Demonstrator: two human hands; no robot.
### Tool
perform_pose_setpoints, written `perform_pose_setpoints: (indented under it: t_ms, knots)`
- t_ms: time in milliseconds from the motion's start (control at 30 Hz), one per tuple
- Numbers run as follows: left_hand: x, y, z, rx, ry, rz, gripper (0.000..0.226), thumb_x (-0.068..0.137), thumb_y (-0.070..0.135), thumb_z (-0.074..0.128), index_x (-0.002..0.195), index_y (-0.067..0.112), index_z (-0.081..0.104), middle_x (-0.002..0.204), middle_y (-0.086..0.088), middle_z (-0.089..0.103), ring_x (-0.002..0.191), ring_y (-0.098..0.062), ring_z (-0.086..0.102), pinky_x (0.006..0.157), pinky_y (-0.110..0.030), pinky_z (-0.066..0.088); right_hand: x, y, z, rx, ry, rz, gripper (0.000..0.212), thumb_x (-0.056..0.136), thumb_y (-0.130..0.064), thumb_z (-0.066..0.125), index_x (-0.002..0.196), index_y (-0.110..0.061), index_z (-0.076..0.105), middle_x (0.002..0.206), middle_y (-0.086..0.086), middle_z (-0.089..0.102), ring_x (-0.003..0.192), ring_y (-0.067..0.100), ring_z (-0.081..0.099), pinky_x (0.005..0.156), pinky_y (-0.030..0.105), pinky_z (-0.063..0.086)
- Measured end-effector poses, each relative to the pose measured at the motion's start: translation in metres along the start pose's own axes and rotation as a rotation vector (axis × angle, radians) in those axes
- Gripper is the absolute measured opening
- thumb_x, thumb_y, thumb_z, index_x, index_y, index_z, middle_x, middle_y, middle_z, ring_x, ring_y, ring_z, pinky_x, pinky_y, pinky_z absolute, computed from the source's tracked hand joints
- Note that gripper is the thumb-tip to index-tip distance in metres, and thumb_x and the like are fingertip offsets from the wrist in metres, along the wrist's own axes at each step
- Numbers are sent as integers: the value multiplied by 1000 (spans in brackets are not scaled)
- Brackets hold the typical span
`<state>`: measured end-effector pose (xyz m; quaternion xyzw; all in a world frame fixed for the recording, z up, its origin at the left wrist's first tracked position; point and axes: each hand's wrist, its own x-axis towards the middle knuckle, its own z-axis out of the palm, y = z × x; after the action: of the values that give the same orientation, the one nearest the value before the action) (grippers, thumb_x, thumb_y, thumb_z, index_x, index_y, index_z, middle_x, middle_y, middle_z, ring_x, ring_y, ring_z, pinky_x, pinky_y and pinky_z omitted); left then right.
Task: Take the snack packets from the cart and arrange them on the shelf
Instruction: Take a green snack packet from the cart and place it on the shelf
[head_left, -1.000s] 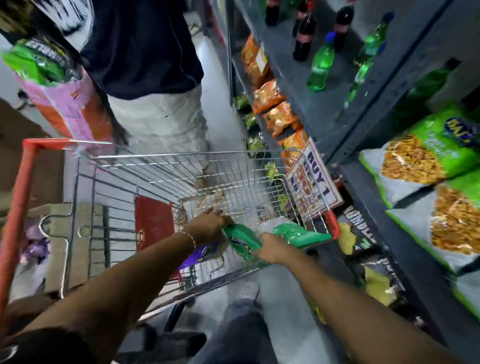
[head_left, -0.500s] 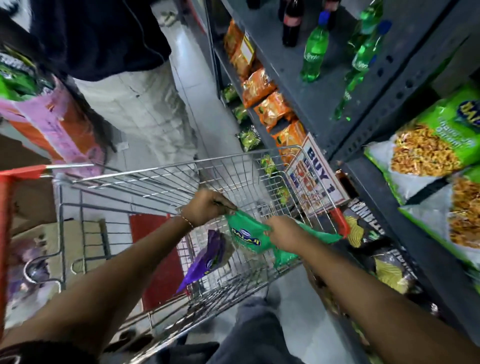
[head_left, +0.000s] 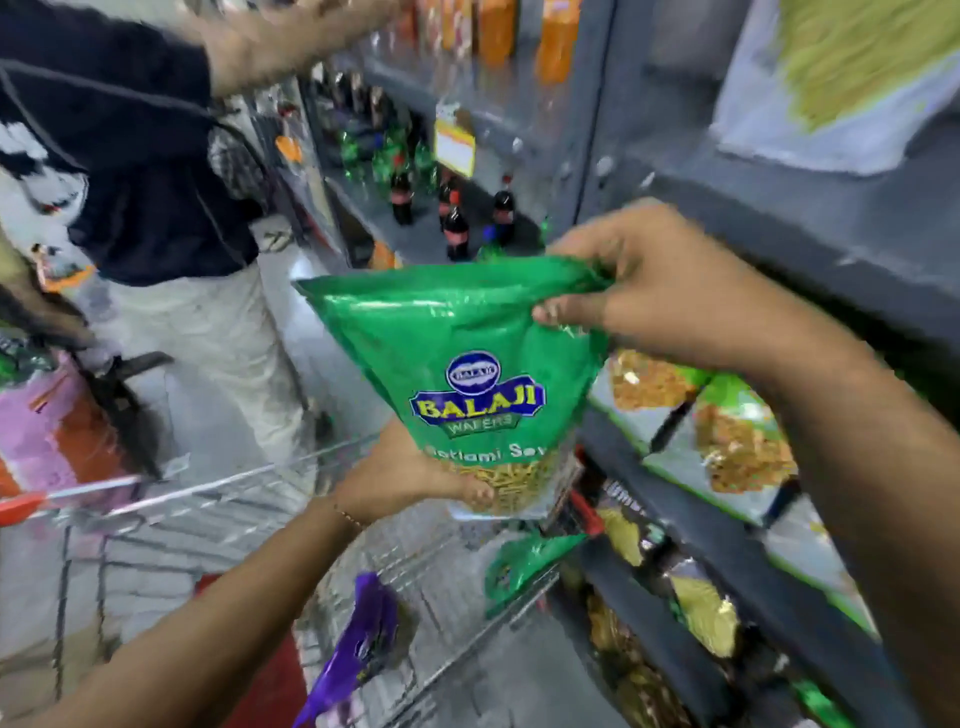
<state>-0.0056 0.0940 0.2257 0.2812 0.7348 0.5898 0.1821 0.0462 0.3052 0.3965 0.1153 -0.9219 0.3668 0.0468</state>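
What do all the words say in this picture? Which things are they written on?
"BALAJI": small oval logo and again on the big blue banner of the green snack packet, held by the right hand and left hand.
"WAFERS": under the banner, rather blurred.
"...tlami Sev": lower on that packet, its first letters unclear.
Yellow shelf tag: too blurred to read.
Purple packet and cola bottles: labels too blurred to read.

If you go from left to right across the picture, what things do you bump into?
Pink and orange sack → other person's pale trousers → purple packet → green Balaji packet → right hand → snack bags on the shelf.
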Motion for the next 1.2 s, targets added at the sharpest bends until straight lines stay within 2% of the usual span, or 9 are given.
perform_pose_setpoints:
  t_ms: [133,200,300,400,500,733,933,1033,1200]
  knots:
    - [18,89,31,-65,66,220,69,45,-3,89,105,26,68,99,19,76,97,-3,70,84,-20,53,-51,-35,-72,268,457,-154,37,72,-6,79,98,-24,59,93,1,71,78,1,64,79,24,56]
    - [23,131,47,-126,47,307,64,46,1,86,100,32,72,96,14,77,92,-4,72,78,-19,55,-87,-40,-90,364,528,-142,58,67,-12,84,113,-23,50,105,-1,71,93,7,69,88,27,57]
    - [32,197,81,-251,-55,429,60,47,-1,81,104,14,70,96,2,79,87,-9,73,72,-18,55,-154,-43,-98,334,545,-12,80,58,-17,90,124,-28,47,120,-1,69,105,9,69,83,21,57]
    - [45,251,129,-343,-199,540,70,44,1,82,112,8,64,100,-3,78,90,-15,73,73,-23,56,-211,-47,-104,244,664,89,77,49,-24,89,114,-40,50,112,-14,72,97,3,72,76,21,58]
    - [55,283,182,-426,-289,560,86,39,13,86,120,8,56,109,-9,75,98,-26,72,80,-35,59,-255,-40,-124,100,862,182,79,44,-33,96,108,-42,52,112,-13,72,99,6,71,84,30,58]
    - [76,326,305,-461,-520,486,95,39,15,93,122,16,47,114,-9,73,101,-24,71,85,-40,58,-346,-7,-169,111,1158,313,86,42,-1,96,108,-33,52,101,0,76,88,13,75,72,34,61]
    - [84,337,367,-410,-663,448,61,56,-3,87,109,15,63,108,-10,75,99,-26,72,85,-39,58,-383,33,-191,81,1281,415,90,45,9,92,118,-17,47,98,4,72,79,5,74,62,21,57]
    - [89,342,380,-414,-692,463,58,59,-8,83,110,11,64,107,-12,75,98,-26,72,78,-33,60,-390,46,-199,88,1314,428,95,40,1,95,119,-17,47,103,6,71,84,9,74,66,24,59]
    - [102,348,391,-373,-748,418,57,60,-5,83,111,10,63,107,-13,75,99,-27,72,84,-38,59,-388,58,-208,91,1325,466,100,38,-12,97,121,-18,43,111,-1,65,106,20,67,89,46,58]
